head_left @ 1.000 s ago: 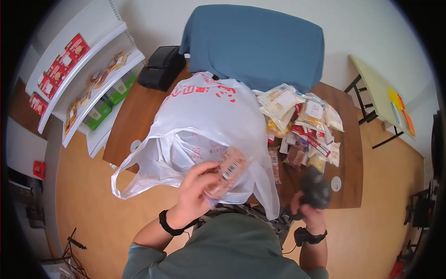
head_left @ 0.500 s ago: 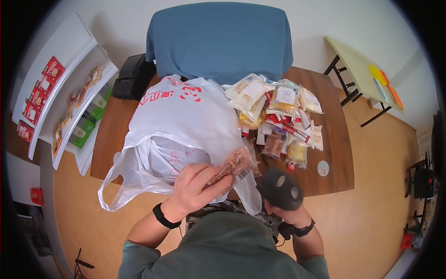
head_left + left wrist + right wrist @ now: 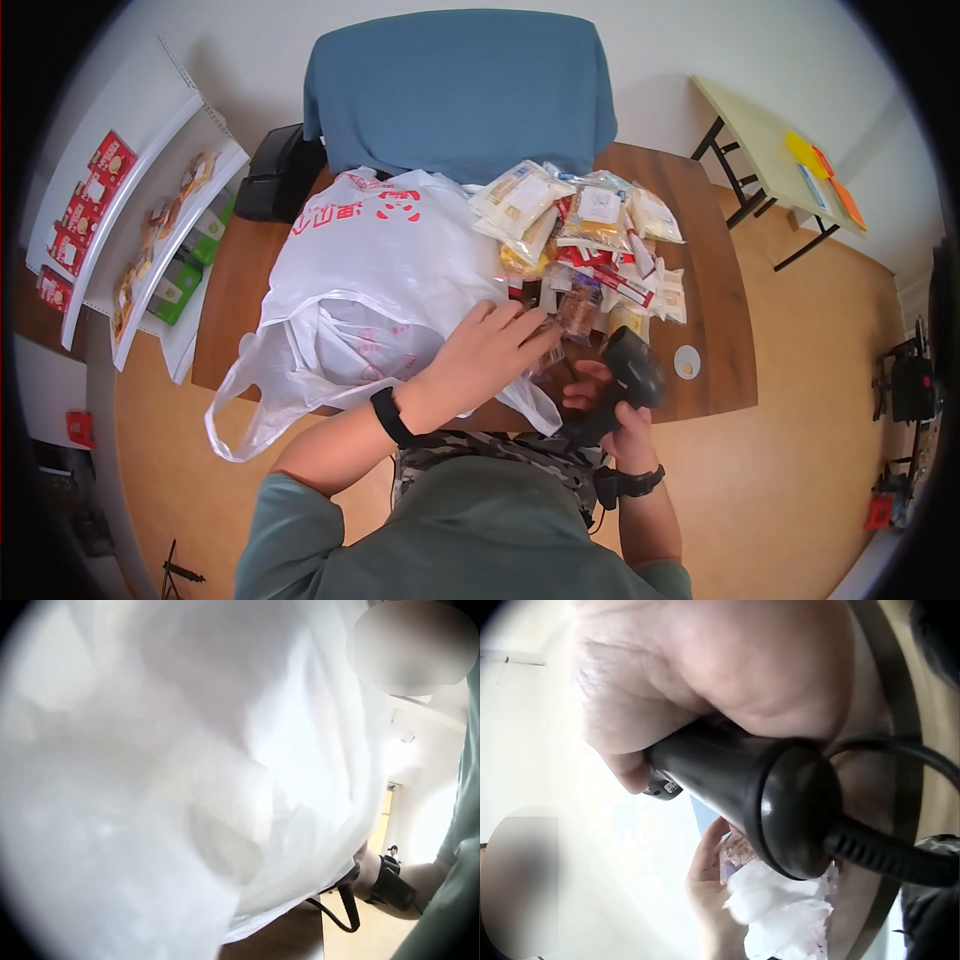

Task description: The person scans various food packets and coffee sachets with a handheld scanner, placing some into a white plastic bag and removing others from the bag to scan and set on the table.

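In the head view the left hand (image 3: 482, 352) grips a clear-wrapped reddish-brown packet (image 3: 546, 352) beside the pile, its fingers covering part of it. The right hand (image 3: 630, 436) holds a black handheld scanner (image 3: 636, 368) close to the packet's right. Up close in the right wrist view, the right hand (image 3: 720, 667) wraps the scanner handle (image 3: 705, 772); beyond it are the left hand (image 3: 709, 900) and the packet (image 3: 739, 850). The white plastic bag (image 3: 385, 255) lies left of the packet and fills most of the left wrist view, where the left hand is hidden.
Several food packets (image 3: 598, 228) are heaped on the brown table (image 3: 715, 345), right of the bag. Behind stand a blue cloth-covered object (image 3: 460, 90) and a black device (image 3: 275, 185). Shelves (image 3: 150, 215) stand left, a small pale table (image 3: 760, 140) right. A cable hangs from the scanner.
The left hand has carried the packet right and slightly away from the body, toward the pile's near edge. The scanner, still in the right hand, has turned and now shows its handle. The head view has shifted.
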The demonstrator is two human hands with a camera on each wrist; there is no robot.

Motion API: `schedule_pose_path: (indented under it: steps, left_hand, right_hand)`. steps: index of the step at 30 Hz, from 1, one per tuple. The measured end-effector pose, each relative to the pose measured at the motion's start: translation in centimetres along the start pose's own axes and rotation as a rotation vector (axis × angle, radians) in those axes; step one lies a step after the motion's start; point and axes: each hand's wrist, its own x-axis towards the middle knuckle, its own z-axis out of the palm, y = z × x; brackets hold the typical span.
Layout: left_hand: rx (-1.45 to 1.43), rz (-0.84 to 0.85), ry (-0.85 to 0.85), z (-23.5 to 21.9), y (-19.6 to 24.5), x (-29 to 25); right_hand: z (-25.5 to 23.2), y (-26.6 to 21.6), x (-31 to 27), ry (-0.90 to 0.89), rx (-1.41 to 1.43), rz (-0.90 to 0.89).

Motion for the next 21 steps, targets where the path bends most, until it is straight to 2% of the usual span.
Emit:
schedule_pose_path:
  steps: [2, 3, 5, 7, 9, 10, 12, 13, 14, 16, 18, 21]
  left_hand:
    - [0.009, -0.024, 0.205, -0.5, -0.6, -0.7]
    - [0.022, -0.030, 0.197, -0.8, -1.1, -1.7]
    - [-0.107, -0.106, 0.395, -1.5, -2.4, -5.2]
    - [-0.081, -0.220, 0.491, -2.0, -4.1, -8.9]
    - [-0.031, -0.429, 0.550, -3.3, -5.6, -11.3]
    - [-0.024, -0.421, 0.543, -3.5, -6.8, -12.3]
    - [-0.108, -0.780, 0.424, -3.3, -9.3, -14.5]
    - [-0.143, -0.860, 0.220, -4.0, -10.3, -14.4]
    - [-0.140, -0.862, 0.230, -3.8, -10.9, -13.9]
    - [-0.033, -0.676, 0.286, -3.1, -12.2, -11.6]
    - [0.031, -0.598, 0.112, -2.5, -13.9, -9.4]
    - [0.007, -0.593, 0.139, -2.4, -15.3, -6.5]
  right_hand:
    - [0.4, 0.6, 1.1, 0.026, -0.070, 0.035]
    - [0.3, 1.0, 1.5, 0.016, -0.058, 0.039]
    - [-0.5, 1.2, 1.7, -0.016, -0.080, 0.080]
    - [-1.2, 1.4, 1.5, -0.038, -0.077, 0.085]
    - [-1.5, 1.6, 1.4, -0.072, -0.088, 0.106]
    - [-1.5, 1.6, 1.3, -0.073, -0.077, 0.100]
    - [-1.3, 1.3, 1.2, -0.063, -0.100, 0.134]
    - [-1.3, 1.4, 1.3, -0.072, -0.102, 0.129]
    - [-1.3, 1.5, 1.2, -0.059, -0.106, 0.122]
    - [-1.5, 1.8, 1.2, -0.062, -0.121, 0.112]
    - [-1.9, 2.1, 1.1, 0.008, -0.133, 0.125]
    - [-1.5, 1.9, 1.2, 0.026, -0.140, 0.129]
